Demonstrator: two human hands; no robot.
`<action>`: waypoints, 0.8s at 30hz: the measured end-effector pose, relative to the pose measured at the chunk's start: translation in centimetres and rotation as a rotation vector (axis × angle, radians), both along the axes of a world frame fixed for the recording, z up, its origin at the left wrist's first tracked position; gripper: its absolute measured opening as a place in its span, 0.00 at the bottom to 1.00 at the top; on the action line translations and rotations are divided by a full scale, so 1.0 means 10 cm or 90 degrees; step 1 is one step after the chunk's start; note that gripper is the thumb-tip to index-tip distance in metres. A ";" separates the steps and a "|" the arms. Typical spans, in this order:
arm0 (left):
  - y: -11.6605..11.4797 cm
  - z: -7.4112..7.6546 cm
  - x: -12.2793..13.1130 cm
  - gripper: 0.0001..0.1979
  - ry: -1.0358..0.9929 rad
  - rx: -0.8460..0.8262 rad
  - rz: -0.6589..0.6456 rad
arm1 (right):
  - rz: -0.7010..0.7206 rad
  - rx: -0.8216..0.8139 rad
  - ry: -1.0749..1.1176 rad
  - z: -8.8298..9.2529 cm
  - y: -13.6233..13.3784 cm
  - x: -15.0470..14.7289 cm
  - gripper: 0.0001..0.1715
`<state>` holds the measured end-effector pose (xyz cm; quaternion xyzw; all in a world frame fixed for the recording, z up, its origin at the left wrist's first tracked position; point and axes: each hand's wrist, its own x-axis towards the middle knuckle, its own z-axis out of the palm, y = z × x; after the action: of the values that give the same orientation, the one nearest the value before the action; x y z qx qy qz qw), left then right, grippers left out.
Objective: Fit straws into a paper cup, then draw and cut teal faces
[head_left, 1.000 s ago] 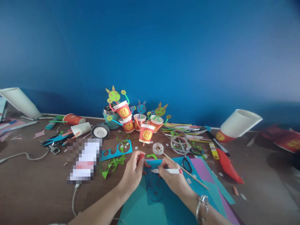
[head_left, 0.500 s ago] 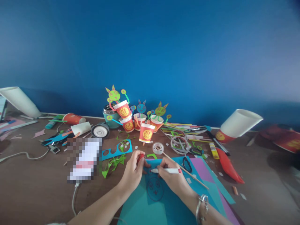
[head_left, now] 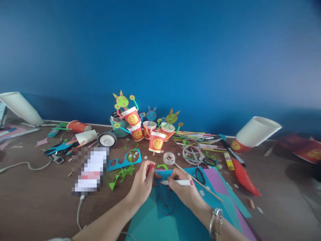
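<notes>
My right hand (head_left: pixel 184 187) is closed around a white marker (head_left: pixel 182 182) with a red end, its tip on the blue paper (head_left: pixel 164 209). Below the tip a round animal face (head_left: pixel 166 202) is drawn in dark reddish lines. My left hand (head_left: pixel 144 179) rests at the paper's upper left, fingers curled around a red marker cap (head_left: pixel 150 168). Beneath lie larger sheets of teal paper (head_left: pixel 150 227) and purple paper (head_left: pixel 217 180). A roll of clear tape (head_left: pixel 169 158) and a thin wooden stick (head_left: pixel 208 190) lie just beyond my hands.
Red paper cups (head_left: pixel 157 141) with paper animal figures stand ahead near the blue wall. At left are a blurred-out phone (head_left: pixel 91 171) on a cable and green paper scraps (head_left: pixel 121 175). Scissors (head_left: pixel 200 175), a glue stick (head_left: pixel 228 161) and a red pointed item (head_left: pixel 244 177) lie right.
The marker tip has shifted very slightly on the paper. Both hands otherwise keep nearly the same place and grip.
</notes>
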<state>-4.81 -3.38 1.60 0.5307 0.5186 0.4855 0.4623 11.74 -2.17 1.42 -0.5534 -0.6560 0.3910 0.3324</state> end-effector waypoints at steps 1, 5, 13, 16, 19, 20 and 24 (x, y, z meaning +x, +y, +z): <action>0.00 0.00 0.00 0.12 -0.001 0.000 -0.001 | 0.000 0.000 -0.003 0.00 0.00 0.00 0.12; 0.01 0.00 0.01 0.12 -0.008 0.000 -0.001 | -0.003 -0.005 0.002 0.01 0.00 -0.01 0.12; 0.00 -0.01 0.00 0.13 -0.003 -0.004 -0.001 | -0.002 0.001 0.005 0.03 0.00 -0.01 0.11; 0.00 -0.02 0.00 0.13 0.002 -0.001 -0.002 | -0.001 -0.005 0.009 0.03 0.01 -0.01 0.11; 0.01 -0.01 0.00 0.12 0.001 0.001 0.001 | -0.002 -0.023 0.017 0.03 0.00 -0.01 0.11; 0.01 -0.01 0.00 0.12 0.000 0.000 0.002 | 0.000 -0.026 0.017 0.04 0.00 -0.01 0.11; 0.01 0.00 0.00 0.12 0.003 -0.004 -0.002 | -0.015 -0.040 0.056 0.08 0.01 0.00 0.11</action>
<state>-4.79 -3.29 1.62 0.5312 0.5206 0.4820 0.4631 11.76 -2.12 2.18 -0.5534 -0.6215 0.4317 0.3480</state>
